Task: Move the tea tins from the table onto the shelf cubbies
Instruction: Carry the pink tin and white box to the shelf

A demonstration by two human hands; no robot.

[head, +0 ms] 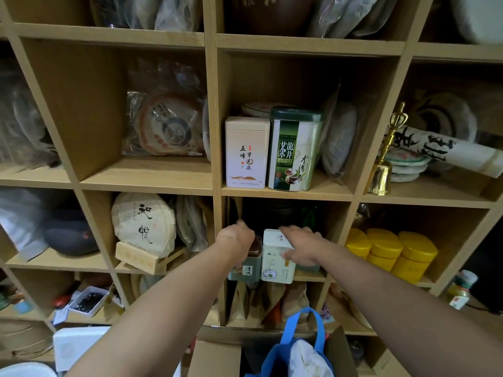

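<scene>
Tea tins: a grey-green tin [245, 268] under the left hand [236, 238] and a white tin [277, 263] under the right hand [300, 247], each gripped from above, side by side in a shelf cubby [310, 276]; the cubby above [288, 193] holds a cream tin [246, 156] and a green tin [295, 151].

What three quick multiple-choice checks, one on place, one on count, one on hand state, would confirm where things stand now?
1. The white tin sits: A) in the cubby below the green tin B) on the floor C) beside the bell
2. Yellow canisters in view: A) one B) three C) five
3. The right hand: A) hangs idle B) grips the white tin C) holds the blue bag

Answers: 1 A, it stands directly under the green tin's shelf; 2 B, three lids show; 3 B, fingers wrap the tin's top.
</scene>
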